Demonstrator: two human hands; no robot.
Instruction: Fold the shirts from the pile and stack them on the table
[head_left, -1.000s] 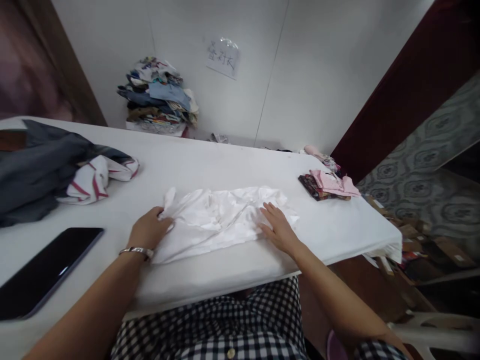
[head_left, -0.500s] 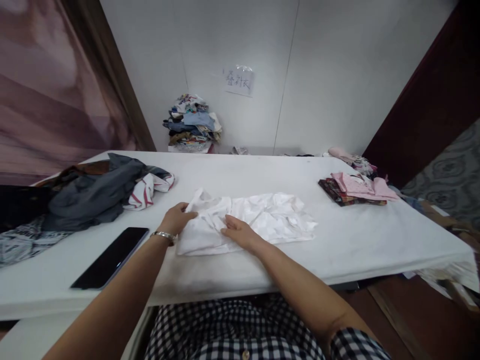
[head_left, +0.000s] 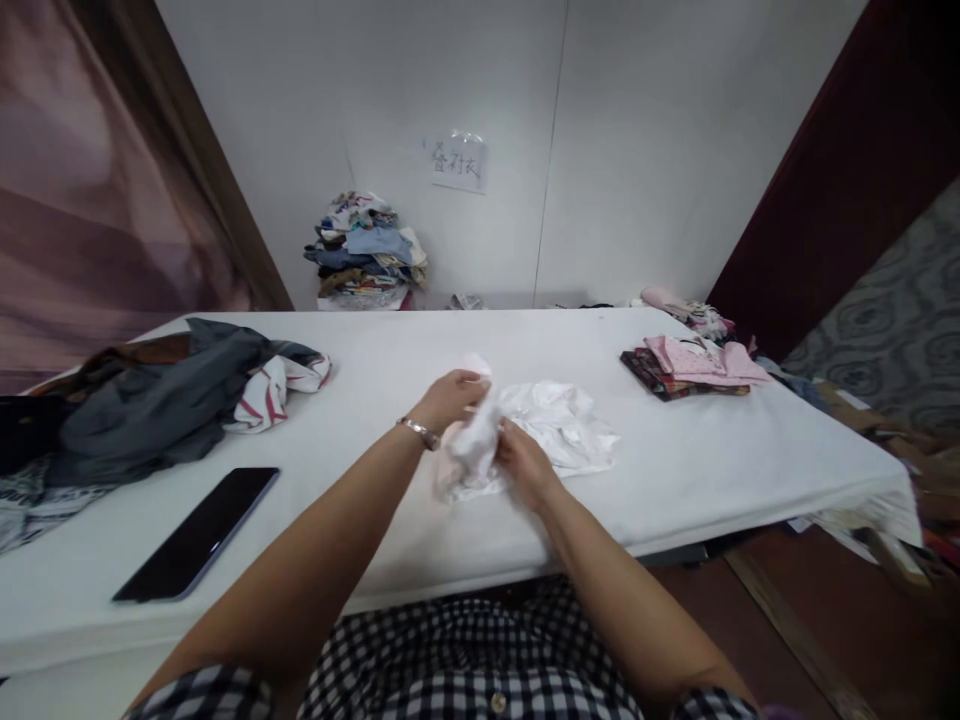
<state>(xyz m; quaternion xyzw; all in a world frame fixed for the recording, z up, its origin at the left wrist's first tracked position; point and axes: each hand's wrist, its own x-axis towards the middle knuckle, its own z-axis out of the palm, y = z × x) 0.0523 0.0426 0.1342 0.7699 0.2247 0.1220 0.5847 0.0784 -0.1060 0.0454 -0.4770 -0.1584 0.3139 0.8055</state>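
Note:
A white shirt (head_left: 559, 425) lies crumpled near the front of the white-covered table, its left part raised and bent over toward the right. My left hand (head_left: 452, 397), with a bracelet at the wrist, is closed on that raised part, which is smeared by motion. Close to the fold, my right hand (head_left: 525, 462) has its fingers curled against the cloth and appears to grip it. The right part of the shirt stays wrinkled on the table.
A dark phone or tablet (head_left: 199, 535) lies at front left. Behind it is a heap of grey and striped clothes (head_left: 161, 390). Folded pink and plaid garments (head_left: 694, 365) sit at right. A tall clothes stack (head_left: 367, 255) stands by the wall, below a paper sign (head_left: 459, 163).
My left hand has carried the shirt's left end up and rightward over the rest. My right hand has shifted slightly right and curled its fingers. The view has moved a little.

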